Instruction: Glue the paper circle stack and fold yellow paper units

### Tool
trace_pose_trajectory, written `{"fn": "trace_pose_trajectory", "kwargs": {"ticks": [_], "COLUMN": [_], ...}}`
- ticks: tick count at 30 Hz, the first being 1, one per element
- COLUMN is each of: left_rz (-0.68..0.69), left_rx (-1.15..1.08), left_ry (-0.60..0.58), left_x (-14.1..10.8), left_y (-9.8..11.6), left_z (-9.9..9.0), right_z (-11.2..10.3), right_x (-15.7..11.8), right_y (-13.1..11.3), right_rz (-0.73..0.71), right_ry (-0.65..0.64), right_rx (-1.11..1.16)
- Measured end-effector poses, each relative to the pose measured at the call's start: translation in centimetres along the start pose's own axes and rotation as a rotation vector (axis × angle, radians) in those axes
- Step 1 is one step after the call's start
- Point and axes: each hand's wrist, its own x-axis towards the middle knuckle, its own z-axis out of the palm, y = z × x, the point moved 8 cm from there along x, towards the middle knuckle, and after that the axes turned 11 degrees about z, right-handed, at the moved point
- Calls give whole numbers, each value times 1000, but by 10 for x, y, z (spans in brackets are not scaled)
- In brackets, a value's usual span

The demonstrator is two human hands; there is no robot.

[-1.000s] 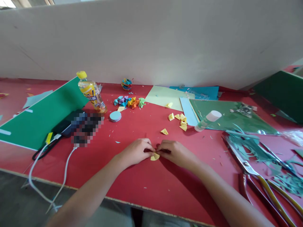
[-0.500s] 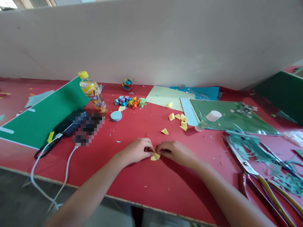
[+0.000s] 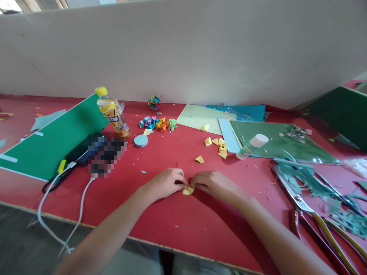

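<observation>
Between my two hands is a small yellow folded paper piece (image 3: 188, 190), fanned out toward me just above or on the red table (image 3: 166, 236). My left hand (image 3: 169, 181) pinches its left side with thumb and fingertips. From the right, my right hand (image 3: 209, 183) pinches its other edge; the fingers partly hide the paper's top. Beyond my hands lies one yellow folded piece (image 3: 199, 159). Farther back and to the right is a small group of similar yellow pieces (image 3: 222, 145).
A capped glue stick (image 3: 252, 146) leans near green sheets (image 3: 275, 137). Large scissors (image 3: 298, 200) lie right among teal paper scraps (image 3: 298, 177). Left are a drink bottle (image 3: 113, 114), a dark power bank (image 3: 87, 149) with white cables, blue paper discs (image 3: 140, 141) and colourful folded papers (image 3: 160, 124).
My right fingers have shifted slightly on the yellow paper's edge and look a little straighter. The paper stays in nearly the same place.
</observation>
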Motion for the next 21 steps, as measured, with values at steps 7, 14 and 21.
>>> {"fn": "trace_pose_trajectory", "kwargs": {"ticks": [7, 14, 21], "left_rz": [13, -37, -110], "left_rx": [35, 18, -7], "left_ry": [-21, -25, -44], "left_x": [1, -2, -4], "left_y": [3, 1, -3], "left_z": [-1, -2, 0], "right_z": [-4, -4, -3], "right_x": [0, -1, -1], "right_y": [-6, -4, 2], "right_rz": [-26, 18, 84], "right_ry": [-20, -41, -33], "right_rx": [-67, -120, -104]}}
